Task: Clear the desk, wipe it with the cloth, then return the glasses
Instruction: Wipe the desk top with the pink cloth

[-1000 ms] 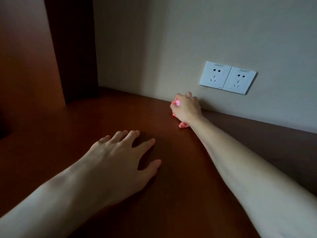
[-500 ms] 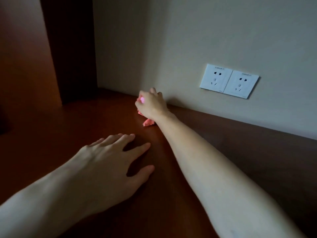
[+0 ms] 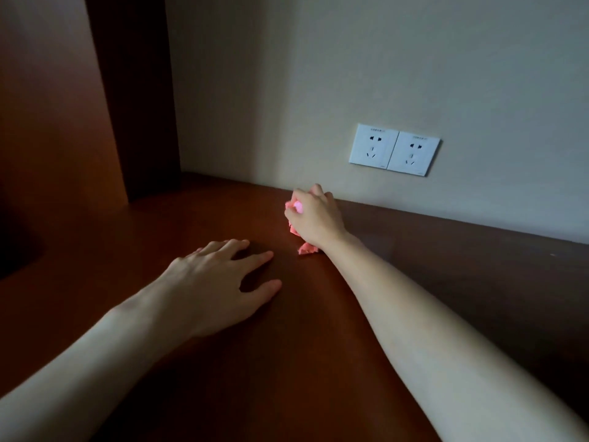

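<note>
At centre frame the pink cloth (image 3: 304, 247) is bunched in the curled right hand (image 3: 315, 218) — kept against the desk (image 3: 318, 346) for wiping; the left hand (image 3: 216, 282) is laid flat, fingers spread, likely for bracing.

dim scene, deep shadow at left, perhaps slight wide-angle edge bending

On the table (image 3: 318, 362) the left hand (image 3: 216, 282) lies flat near its middle; at two o'clock from it the right hand (image 3: 315, 218) grips the cloth (image 3: 306, 247) against the back wall, below two sockets (image 3: 393, 149).
</note>
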